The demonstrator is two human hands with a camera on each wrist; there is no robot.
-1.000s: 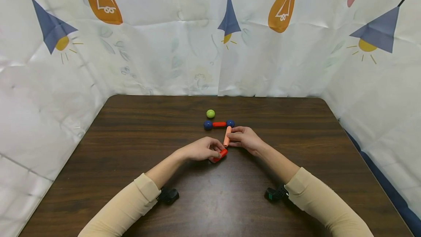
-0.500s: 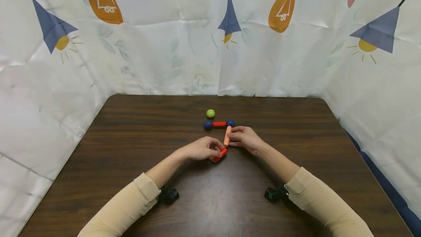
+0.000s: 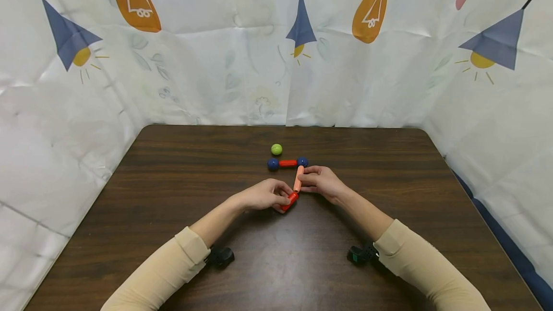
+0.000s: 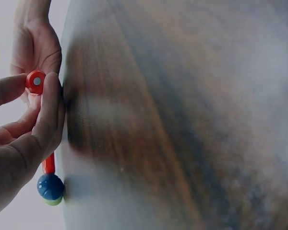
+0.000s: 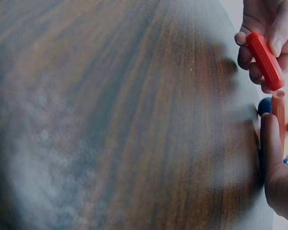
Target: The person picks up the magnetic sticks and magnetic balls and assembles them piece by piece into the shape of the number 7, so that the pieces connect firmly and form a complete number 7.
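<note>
Two hands hold two of three rods at a dark table [image 3: 294, 258]. The left hand [image 3: 269, 195] pinches one red rod [image 3: 291, 200], its tip just beside the one orange rod [image 3: 298, 179] pinched by the right hand [image 3: 323, 184]. The orange rod's far end is at the righthand of two blue balls [image 3: 273, 164]; a second red rod [image 3: 287, 163] lies between them, one green ball [image 3: 276, 149] just behind.

Red rod [image 3: 291, 200], held, points toward one o'clock, its far end just beside the near end of a held salmon rod [image 3: 297, 181] pointing toward twelve.
</note>
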